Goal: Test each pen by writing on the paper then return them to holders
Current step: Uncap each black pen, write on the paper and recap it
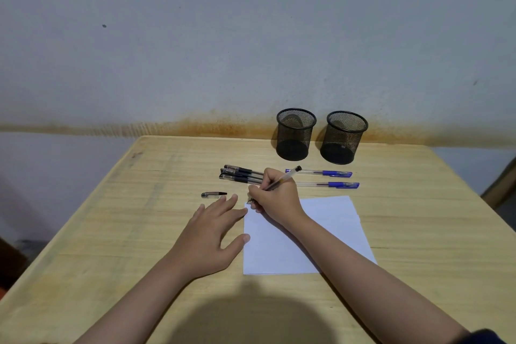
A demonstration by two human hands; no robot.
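Testing step under way: right hand (275,198), fingers clamped on an uncapped black gel pen (282,180), sets tip at top-left corner of paper (329,220). Left hand (212,237) lies flat, fingers spread, steadying sheet's edge; cap (213,194) just beyond. Next, likely: scribble, recap, drop in mesh holders (296,134), both empty. No legible branding or writing.

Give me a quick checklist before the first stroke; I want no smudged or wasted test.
1. Right hand grips the pen in a writing hold: ok.
2. Cap off, lying on the table: ok.
3. Left hand steadies the paper at its edge: ok.
4. Tip on the paper's corner: cannot tell.
5. Both holders upright, empty: ok.
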